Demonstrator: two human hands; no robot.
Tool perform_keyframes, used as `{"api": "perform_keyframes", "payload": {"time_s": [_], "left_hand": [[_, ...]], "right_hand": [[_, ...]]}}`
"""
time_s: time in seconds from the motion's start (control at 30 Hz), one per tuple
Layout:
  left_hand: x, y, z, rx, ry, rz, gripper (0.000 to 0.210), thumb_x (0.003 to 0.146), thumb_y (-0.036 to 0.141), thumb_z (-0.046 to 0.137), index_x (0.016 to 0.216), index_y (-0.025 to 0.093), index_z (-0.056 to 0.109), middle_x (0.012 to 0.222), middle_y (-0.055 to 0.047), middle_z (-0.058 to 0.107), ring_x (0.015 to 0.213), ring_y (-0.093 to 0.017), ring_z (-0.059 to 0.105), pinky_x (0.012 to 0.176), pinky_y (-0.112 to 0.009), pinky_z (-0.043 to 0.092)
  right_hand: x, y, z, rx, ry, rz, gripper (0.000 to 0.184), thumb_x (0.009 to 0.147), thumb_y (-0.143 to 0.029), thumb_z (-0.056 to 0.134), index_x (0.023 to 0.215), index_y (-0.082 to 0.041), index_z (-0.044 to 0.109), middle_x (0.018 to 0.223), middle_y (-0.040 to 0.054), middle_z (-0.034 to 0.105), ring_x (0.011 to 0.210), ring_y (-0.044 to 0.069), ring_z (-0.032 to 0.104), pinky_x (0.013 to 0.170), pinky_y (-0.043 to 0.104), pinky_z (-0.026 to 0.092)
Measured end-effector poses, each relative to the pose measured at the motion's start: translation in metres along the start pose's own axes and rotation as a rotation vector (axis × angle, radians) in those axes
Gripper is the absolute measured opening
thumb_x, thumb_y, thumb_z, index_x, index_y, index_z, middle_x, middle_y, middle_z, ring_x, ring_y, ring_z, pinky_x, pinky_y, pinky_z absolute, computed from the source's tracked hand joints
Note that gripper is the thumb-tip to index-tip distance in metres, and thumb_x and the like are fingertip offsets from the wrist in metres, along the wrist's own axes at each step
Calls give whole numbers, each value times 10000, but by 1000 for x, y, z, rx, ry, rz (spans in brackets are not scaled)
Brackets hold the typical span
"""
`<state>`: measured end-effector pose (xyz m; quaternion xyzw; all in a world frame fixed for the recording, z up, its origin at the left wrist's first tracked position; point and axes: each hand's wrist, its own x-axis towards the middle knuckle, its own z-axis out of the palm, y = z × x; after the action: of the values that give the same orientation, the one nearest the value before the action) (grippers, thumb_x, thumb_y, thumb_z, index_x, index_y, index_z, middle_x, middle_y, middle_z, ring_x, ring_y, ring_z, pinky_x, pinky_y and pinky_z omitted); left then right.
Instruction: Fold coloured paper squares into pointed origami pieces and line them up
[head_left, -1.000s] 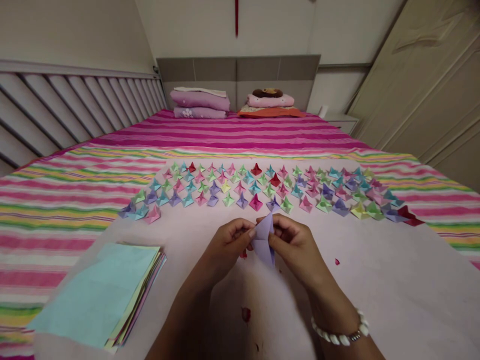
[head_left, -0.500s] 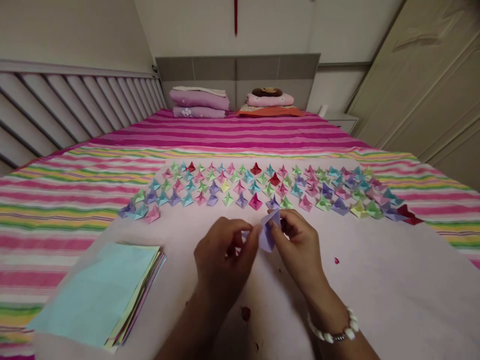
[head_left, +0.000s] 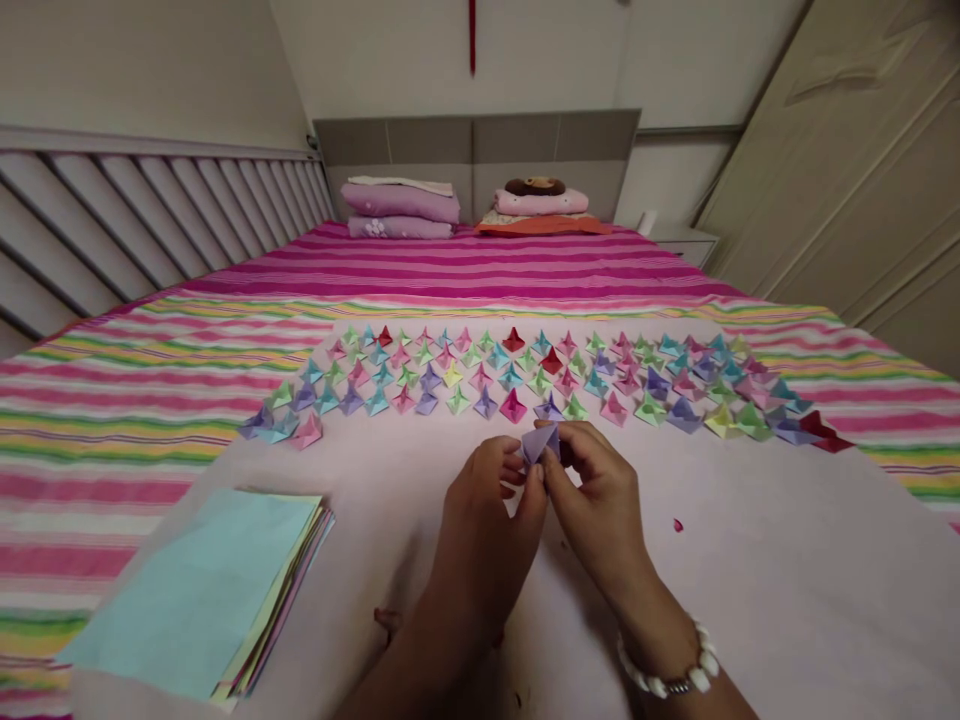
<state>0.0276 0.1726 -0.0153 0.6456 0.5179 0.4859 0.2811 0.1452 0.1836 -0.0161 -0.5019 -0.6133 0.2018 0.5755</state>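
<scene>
A small lavender folded paper (head_left: 541, 443) is held up between both hands above the pale board. My left hand (head_left: 491, 515) presses its thumb against the lower left of the paper, its fingers curled beside it. My right hand (head_left: 600, 490) pinches the right side between thumb and fingers. Just beyond the hands stand rows of small folded paper boats (head_left: 513, 404) in pink, green, blue, purple, yellow and red. Part of the lavender paper is hidden behind the fingers.
A stack of coloured paper (head_left: 202, 590), light blue on top, lies at the left of the pale board (head_left: 780, 600). A red scrap (head_left: 678, 525) rests to the right. The board lies on a striped bedsheet (head_left: 90, 430); folded bedding (head_left: 401, 205) is stacked by the headboard.
My left hand has moved right and closer to my right hand, its thumb now on the paper. The lavender paper has gone from a wider open flap to a compact pointed shape.
</scene>
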Motion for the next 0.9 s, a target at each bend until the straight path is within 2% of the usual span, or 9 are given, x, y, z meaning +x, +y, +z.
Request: {"api": "perform_keyframes", "payload": {"time_s": [0.2,0.33,0.43,0.57,0.67,0.8,0.9], "left_hand": [[0,0,-1,-26,-51,-39,219,879,320,567,1072,224,600,897,-55,687,756,-184,655,657,-295,514],[2,2,-4,-61,-76,-54,223,889,270,535,1092,203,596,923,-71,722,778,-192,698,620,-272,530],[3,1,-4,-57,-45,-26,237,877,192,506,1095,174,595,950,-85,742,811,-192,723,660,-268,557],[4,-1,-5,34,11,81,331,825,67,463,1101,163,620,954,-69,753,833,-174,725,755,-262,565],[3,0,-5,49,45,106,364,805,38,448,1083,164,645,982,-61,749,850,-164,715,791,-253,560],[4,0,-6,-23,34,52,365,832,93,474,1140,182,648,1029,-52,743,866,-171,707,790,-270,564],[5,-2,-9,-116,-3,-20,409,818,79,482,1158,220,659,1106,-36,732,957,-189,697,846,-299,553]], "right_hand": [[-3,-2,4,6,-16,-59,275,828,-85,542,998,-236,697,935,67,658,779,196,606,677,328,506],[-6,-1,7,-30,-16,-104,287,832,-80,541,1027,-223,696,961,69,669,776,185,624,690,317,528],[-7,0,8,-64,-3,-143,289,823,-57,537,1025,-200,688,949,71,670,786,182,630,694,312,537],[-8,-1,10,-106,23,-200,296,811,-29,533,1022,-172,682,958,86,660,819,186,632,705,312,542],[-9,-2,10,-115,58,-226,316,810,-23,527,1032,-182,686,967,88,651,836,191,631,703,316,543],[-10,-4,9,-43,37,-190,342,818,-22,515,1033,-208,704,937,69,669,835,189,644,717,318,543],[-8,-4,7,40,20,-144,330,820,-38,528,1012,-220,725,923,60,680,830,189,653,713,317,540]]}}
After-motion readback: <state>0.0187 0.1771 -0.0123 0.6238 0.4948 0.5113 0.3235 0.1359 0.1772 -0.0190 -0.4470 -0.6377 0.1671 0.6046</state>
